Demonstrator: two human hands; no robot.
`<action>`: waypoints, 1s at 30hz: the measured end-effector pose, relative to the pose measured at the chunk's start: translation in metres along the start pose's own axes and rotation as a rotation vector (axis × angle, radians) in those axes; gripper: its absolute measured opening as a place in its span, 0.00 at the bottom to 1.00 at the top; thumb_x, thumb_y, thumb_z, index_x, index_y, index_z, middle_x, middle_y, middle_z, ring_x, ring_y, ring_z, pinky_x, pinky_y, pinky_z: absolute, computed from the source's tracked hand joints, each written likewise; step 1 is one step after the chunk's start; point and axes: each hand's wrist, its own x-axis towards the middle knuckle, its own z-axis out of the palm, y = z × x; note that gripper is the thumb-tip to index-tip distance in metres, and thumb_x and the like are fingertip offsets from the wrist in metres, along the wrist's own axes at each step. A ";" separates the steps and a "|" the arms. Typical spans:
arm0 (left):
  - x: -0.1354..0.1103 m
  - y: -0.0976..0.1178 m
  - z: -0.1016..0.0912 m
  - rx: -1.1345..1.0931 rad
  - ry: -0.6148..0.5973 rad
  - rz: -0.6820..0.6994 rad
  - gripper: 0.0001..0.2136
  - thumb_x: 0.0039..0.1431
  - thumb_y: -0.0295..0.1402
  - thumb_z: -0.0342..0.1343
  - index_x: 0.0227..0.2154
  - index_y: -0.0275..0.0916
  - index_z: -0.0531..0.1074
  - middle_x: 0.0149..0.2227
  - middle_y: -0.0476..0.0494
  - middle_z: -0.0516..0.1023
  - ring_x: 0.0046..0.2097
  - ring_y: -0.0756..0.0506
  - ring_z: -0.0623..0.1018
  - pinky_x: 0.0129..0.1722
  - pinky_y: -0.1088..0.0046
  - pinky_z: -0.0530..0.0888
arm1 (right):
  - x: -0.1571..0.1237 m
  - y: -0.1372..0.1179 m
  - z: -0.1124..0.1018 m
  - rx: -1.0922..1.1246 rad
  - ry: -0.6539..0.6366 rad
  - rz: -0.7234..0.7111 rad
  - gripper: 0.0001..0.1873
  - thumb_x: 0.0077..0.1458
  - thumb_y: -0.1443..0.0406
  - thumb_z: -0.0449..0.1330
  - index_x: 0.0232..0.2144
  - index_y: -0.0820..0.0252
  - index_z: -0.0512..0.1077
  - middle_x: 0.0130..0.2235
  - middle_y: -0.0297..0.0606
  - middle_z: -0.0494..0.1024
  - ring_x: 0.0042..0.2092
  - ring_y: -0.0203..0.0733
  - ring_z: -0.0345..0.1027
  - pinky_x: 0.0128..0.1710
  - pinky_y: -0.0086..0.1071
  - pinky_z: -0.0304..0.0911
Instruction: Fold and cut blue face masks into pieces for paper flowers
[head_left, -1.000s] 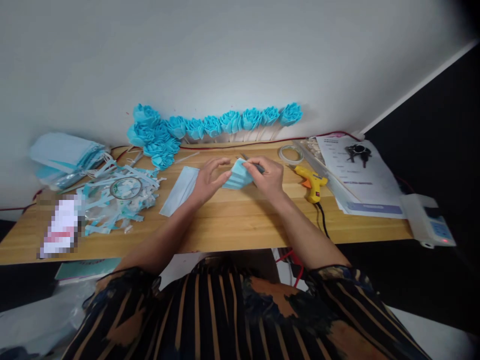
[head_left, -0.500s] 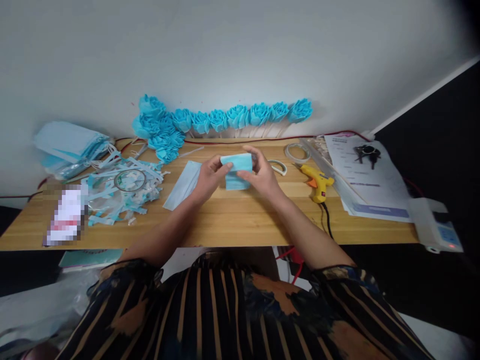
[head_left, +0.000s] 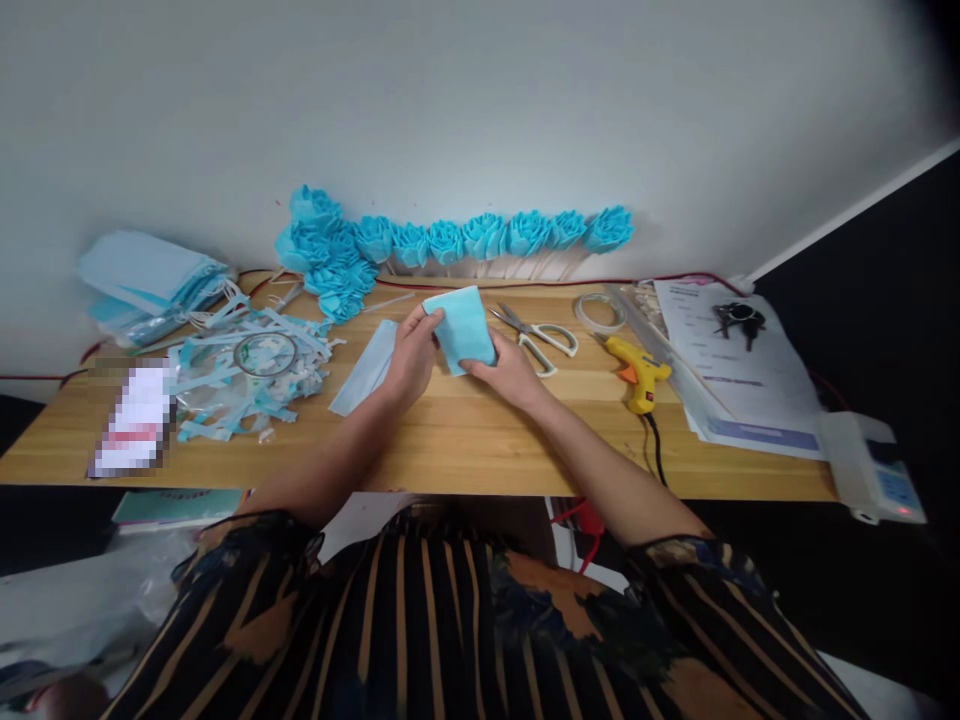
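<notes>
While left hand [head_left: 411, 358] and right hand [head_left: 516, 372] grip one blue sheet [head_left: 462, 328] | scissors [head_left: 531, 329] lie (handles splayed, I notice) just right of them

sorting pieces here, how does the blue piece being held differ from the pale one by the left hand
The held piece is gripped at its edges by the left hand and the right hand; the pale piece lies on the tabletop. The held piece is a stronger, brighter blue, while the pale piece looks more washed-out. Both look thin.
</notes>
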 end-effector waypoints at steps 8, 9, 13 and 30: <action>-0.004 -0.008 0.001 -0.036 0.110 -0.017 0.15 0.57 0.46 0.64 0.37 0.39 0.73 0.31 0.48 0.78 0.35 0.46 0.78 0.37 0.71 0.74 | -0.006 0.001 0.020 0.056 -0.049 0.063 0.19 0.47 0.59 0.69 0.42 0.60 0.77 0.41 0.38 0.84 0.41 0.48 0.74 0.45 0.40 0.68; -0.005 -0.009 0.001 -0.034 0.118 -0.020 0.15 0.57 0.45 0.65 0.37 0.39 0.73 0.30 0.49 0.77 0.34 0.47 0.77 0.36 0.72 0.73 | -0.007 0.001 0.022 0.064 -0.050 0.071 0.19 0.47 0.59 0.69 0.41 0.60 0.77 0.40 0.38 0.83 0.41 0.48 0.74 0.45 0.39 0.68; -0.005 -0.012 0.001 0.060 0.132 -0.006 0.14 0.60 0.45 0.64 0.35 0.39 0.72 0.29 0.50 0.74 0.31 0.49 0.72 0.32 0.74 0.70 | -0.008 0.002 0.028 0.049 -0.038 0.098 0.16 0.48 0.60 0.69 0.39 0.59 0.77 0.39 0.37 0.83 0.40 0.47 0.73 0.44 0.39 0.68; -0.016 0.001 0.008 0.620 -0.215 0.218 0.08 0.63 0.37 0.57 0.32 0.39 0.74 0.30 0.49 0.77 0.33 0.47 0.73 0.35 0.72 0.68 | 0.003 -0.006 -0.024 0.069 0.143 -0.190 0.16 0.59 0.52 0.66 0.43 0.55 0.80 0.38 0.37 0.83 0.39 0.43 0.75 0.42 0.38 0.70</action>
